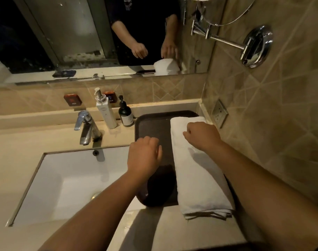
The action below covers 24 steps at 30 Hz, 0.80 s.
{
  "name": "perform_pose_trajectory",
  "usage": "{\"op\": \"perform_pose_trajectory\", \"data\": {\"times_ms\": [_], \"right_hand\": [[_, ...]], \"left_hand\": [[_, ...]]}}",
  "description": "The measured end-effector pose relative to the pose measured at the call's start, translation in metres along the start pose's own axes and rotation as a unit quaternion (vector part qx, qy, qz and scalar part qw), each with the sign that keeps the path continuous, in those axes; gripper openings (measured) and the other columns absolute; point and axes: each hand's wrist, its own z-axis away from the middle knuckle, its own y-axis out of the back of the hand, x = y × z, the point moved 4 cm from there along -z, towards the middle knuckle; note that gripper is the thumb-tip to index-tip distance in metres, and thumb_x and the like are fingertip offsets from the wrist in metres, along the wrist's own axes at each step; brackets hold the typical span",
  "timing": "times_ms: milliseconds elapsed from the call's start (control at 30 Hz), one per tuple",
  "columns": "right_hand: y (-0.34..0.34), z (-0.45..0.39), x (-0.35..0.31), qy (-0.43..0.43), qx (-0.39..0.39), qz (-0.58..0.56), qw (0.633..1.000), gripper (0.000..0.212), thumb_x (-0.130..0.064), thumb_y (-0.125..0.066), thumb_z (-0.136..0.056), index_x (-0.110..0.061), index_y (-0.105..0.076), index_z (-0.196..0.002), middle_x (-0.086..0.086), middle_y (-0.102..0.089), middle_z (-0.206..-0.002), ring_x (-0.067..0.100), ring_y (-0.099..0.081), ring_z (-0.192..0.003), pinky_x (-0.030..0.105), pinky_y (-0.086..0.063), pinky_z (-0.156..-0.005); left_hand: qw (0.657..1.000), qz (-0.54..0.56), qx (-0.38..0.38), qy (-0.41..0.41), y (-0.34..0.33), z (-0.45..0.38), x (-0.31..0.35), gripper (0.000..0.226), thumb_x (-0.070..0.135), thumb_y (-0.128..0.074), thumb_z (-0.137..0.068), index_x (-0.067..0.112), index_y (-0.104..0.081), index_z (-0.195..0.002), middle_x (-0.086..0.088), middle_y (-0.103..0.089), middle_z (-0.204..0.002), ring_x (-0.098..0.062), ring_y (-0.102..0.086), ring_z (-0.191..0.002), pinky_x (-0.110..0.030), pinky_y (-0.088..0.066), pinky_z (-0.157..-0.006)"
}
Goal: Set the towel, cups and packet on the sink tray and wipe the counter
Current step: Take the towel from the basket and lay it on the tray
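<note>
- Lying lengthwise along the right side of the dark rectangular plastic tray (151,124), the folded white terry towel (198,178) reaches from the tray's far edge to past its near edge, where its folded end overhangs onto the beige stone counter (154,229).
- The right hand (202,135) rests on the far end of the towel, curled into a loose fist; whether the fingers pinch the cloth cannot be told.
- The left hand (145,156) hovers over the bare left part of the tray, fingers bent downward and holding nothing.
- The tray sits on the counter just right of the white rectangular sink basin (67,182).
- A chrome lever faucet (86,127) stands behind the basin.
- A tall white pump bottle (105,111) and a shorter dark pump bottle (125,114) stand side by side between the faucet and the tray's far-left corner.
</note>
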Motion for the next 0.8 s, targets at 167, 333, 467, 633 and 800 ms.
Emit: {"op": "perform_pose_trajectory", "data": {"times_ms": [167, 333, 467, 633, 800], "right_hand": [[-0.006, 0.081, -0.023, 0.000, 0.143, 0.015, 0.990, 0.037, -0.052, -0.047, -0.091, -0.025, -0.064, -0.111, -0.001, -0.065, -0.113, 0.020, -0.060, -0.100, 0.041, -0.044, -0.090], [-0.036, 0.154, -0.038, -0.067, 0.117, 0.047, 0.990, 0.049, -0.060, -0.044, -0.089, -0.030, -0.054, -0.126, 0.001, -0.053, -0.137, 0.025, -0.048, -0.122, 0.046, -0.035, -0.103], [-0.041, 0.218, -0.068, -0.133, 0.124, 0.065, 0.981, 0.050, -0.059, -0.045, -0.089, -0.028, -0.051, -0.128, 0.004, -0.050, -0.140, 0.027, -0.045, -0.126, 0.047, -0.033, -0.104], [-0.051, 0.330, -0.120, -0.219, 0.109, 0.027, 0.969, 0.051, -0.052, -0.051, -0.087, -0.021, -0.056, -0.127, 0.010, -0.055, -0.132, 0.031, -0.048, -0.119, 0.048, -0.034, -0.099], [-0.046, 0.444, -0.146, -0.318, 0.093, 0.029, 0.943, 0.053, -0.052, -0.052, -0.087, -0.020, -0.055, -0.129, 0.009, -0.053, -0.135, 0.031, -0.048, -0.120, 0.045, -0.033, -0.100]], "left_hand": [[0.999, -0.042, 0.004, -0.007, 0.005, 0.033, -0.015, 0.037, 0.043, -0.059, -0.089, 0.024, -0.056, -0.121, -0.002, -0.060, -0.120, -0.022, -0.055, -0.107, -0.039, -0.046, -0.095], [0.998, -0.019, -0.026, -0.060, 0.008, 0.071, -0.019, 0.054, 0.050, -0.054, -0.089, 0.023, -0.046, -0.135, -0.003, -0.053, -0.138, -0.025, -0.047, -0.129, -0.045, -0.036, -0.107], [0.991, 0.006, -0.040, -0.129, 0.016, 0.110, -0.025, 0.055, 0.053, -0.051, -0.089, 0.024, -0.045, -0.136, -0.002, -0.054, -0.138, -0.025, -0.048, -0.128, -0.045, -0.036, -0.108], [0.966, 0.031, -0.085, -0.242, 0.032, 0.186, -0.027, 0.051, 0.053, -0.049, -0.090, 0.022, -0.054, -0.129, -0.002, -0.061, -0.129, -0.025, -0.055, -0.118, -0.044, -0.040, -0.102], [0.924, 0.037, -0.127, -0.358, 0.056, 0.258, 0.001, 0.048, 0.048, -0.048, -0.087, 0.016, -0.058, -0.123, -0.008, -0.064, -0.119, -0.030, -0.058, -0.106, -0.043, -0.042, -0.089]]}}
